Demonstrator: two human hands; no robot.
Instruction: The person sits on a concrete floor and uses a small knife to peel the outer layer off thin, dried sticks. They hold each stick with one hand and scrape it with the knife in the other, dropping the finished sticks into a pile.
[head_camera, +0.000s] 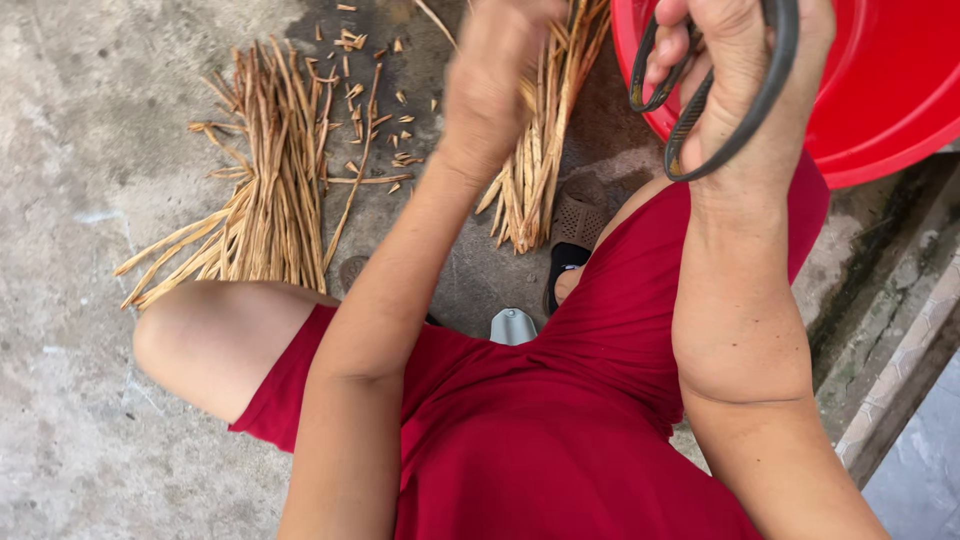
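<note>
Left hand, fingers closed round a bundle of dried stalks; right hand, fingers hooked through black scissors beside a red basin.

From my remote seat I saw no package, label, sign or screen anywhere in the view.

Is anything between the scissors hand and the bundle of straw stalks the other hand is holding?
Nothing visible. The right hand with the black scissors is beside the bundle in the left hand, with open space between.
</note>
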